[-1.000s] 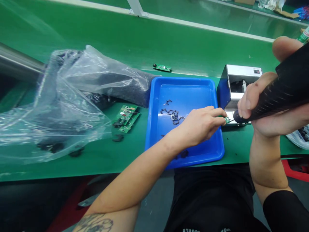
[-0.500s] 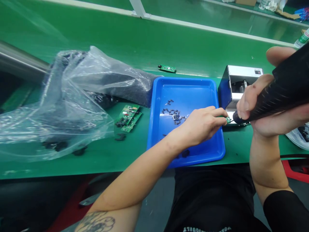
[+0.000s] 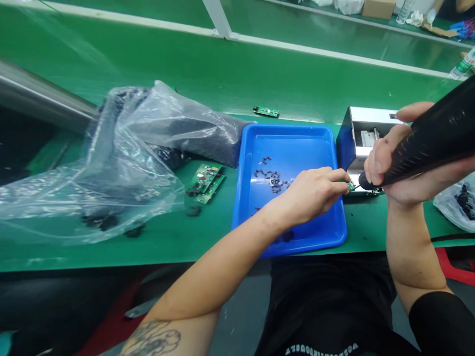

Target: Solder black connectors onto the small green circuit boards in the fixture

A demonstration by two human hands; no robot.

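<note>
My left hand (image 3: 319, 193) reaches over the right side of the blue tray (image 3: 339, 232), its fingers pinched on a small green circuit board (image 3: 351, 186). Most of that board is hidden behind the fingertips. My right hand (image 3: 393, 168) is wrapped round a thick black electric screwdriver (image 3: 430, 138), held slanting down to the left. The thin bit of the screwdriver points at the board; whether it touches cannot be made out. Inside the tray lie several small black plastic clips (image 3: 273, 180), partly behind my left forearm.
A silver and black machine (image 3: 365, 113) stands right of the tray, partly behind my right hand. To the left are stacked circuit boards (image 3: 208, 180) and a large clear plastic bag (image 3: 148, 128) of dark parts. Another board (image 3: 265, 111) lies behind the tray. A second bag (image 3: 458, 205) sits far right.
The view has shifted slightly, so the bench items appear a little farther right. Both hands keep their grips, and the screwdriver is still at the board. A pale part inside the machine now shows.
</note>
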